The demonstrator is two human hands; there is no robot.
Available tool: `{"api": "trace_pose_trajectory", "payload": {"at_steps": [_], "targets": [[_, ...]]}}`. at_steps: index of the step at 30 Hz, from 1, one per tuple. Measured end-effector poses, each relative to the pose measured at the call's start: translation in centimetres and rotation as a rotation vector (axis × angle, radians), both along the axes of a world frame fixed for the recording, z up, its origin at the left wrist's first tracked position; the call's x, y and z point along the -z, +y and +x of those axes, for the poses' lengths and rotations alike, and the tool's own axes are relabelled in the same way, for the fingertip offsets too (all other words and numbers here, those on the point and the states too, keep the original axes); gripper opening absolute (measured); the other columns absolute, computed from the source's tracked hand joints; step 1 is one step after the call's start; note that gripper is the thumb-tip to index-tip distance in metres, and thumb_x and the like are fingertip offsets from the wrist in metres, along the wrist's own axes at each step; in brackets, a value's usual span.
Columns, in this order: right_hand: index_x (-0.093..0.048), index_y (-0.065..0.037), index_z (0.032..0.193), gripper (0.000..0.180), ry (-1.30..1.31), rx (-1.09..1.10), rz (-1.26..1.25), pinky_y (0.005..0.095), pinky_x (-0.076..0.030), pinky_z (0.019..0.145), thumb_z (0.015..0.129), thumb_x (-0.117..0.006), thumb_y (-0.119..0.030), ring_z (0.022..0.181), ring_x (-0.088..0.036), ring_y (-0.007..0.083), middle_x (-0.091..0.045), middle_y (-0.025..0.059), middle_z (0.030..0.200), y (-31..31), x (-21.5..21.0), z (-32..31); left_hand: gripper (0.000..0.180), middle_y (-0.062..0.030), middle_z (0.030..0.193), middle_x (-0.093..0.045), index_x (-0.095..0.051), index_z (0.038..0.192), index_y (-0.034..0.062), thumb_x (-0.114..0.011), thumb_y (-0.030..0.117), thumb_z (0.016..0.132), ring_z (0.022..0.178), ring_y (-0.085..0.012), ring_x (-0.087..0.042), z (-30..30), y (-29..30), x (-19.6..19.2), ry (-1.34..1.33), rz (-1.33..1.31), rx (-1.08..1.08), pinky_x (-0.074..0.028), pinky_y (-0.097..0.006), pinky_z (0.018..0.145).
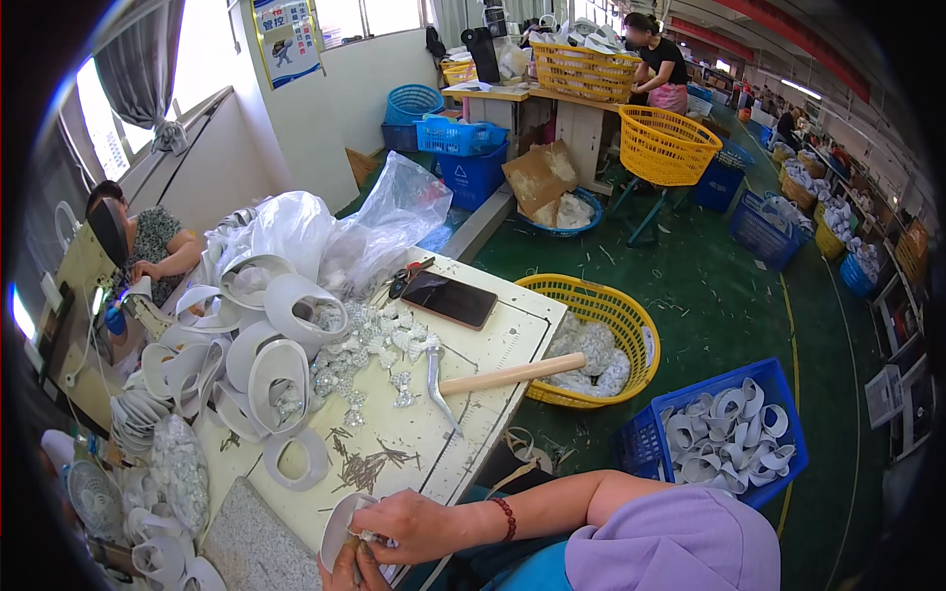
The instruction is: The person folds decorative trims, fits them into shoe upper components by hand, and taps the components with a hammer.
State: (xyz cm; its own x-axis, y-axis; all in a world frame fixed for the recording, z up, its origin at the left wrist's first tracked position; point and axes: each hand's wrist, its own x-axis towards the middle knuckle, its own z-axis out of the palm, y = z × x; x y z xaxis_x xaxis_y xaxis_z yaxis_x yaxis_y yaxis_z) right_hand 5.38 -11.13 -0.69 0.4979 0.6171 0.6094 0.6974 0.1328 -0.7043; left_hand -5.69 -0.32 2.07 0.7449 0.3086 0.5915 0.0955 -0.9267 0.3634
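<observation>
at the table's near edge, right hand (419,527) apparently pinching a small silver ornament (370,537) against a white strap (340,527).

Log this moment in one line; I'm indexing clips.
right hand: pressing silver ornament onto white shoe upper | left hand: gripping upper from below | hammer: idle on table

dark phone screen (449,298) on table; wall poster (288,39)
</observation>
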Motion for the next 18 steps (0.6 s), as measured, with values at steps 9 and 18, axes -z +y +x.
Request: {"api": "trace_pose_trajectory", "payload": {"at_steps": [9,18], "targets": [[-0.059,-0.006,0.085,0.020,-0.105,0.068,-0.019,0.0352,-0.048,0.048,0.067,-0.068,-0.008,0.055,-0.060,0.0276,-0.057,0.0104,0.066,-0.4,-1.2,2.5,0.019,-0.0164,0.088,-0.066,-0.066,0.096,-0.0002,-0.063,0.000,0.077,0.081,-0.0292,-0.064,2.3,-0.7,-1.2,-0.125,-0.344,0.131,-0.049,-0.033,0.073],[-0.059,0.001,0.081,0.017,0.036,-0.022,0.055,0.0234,-0.046,0.041,0.067,-0.069,-0.001,0.048,-0.060,0.0101,-0.060,0.0056,0.064,1.2,-1.3,1.7,0.026,-0.0077,0.091,-0.065,-0.061,0.108,-0.0055,-0.062,0.004,0.084,0.081,-0.0122,-0.061,1.1,-0.5,-1.1,-0.424,-0.905,-0.062,-0.049,-0.025,0.071]]}}
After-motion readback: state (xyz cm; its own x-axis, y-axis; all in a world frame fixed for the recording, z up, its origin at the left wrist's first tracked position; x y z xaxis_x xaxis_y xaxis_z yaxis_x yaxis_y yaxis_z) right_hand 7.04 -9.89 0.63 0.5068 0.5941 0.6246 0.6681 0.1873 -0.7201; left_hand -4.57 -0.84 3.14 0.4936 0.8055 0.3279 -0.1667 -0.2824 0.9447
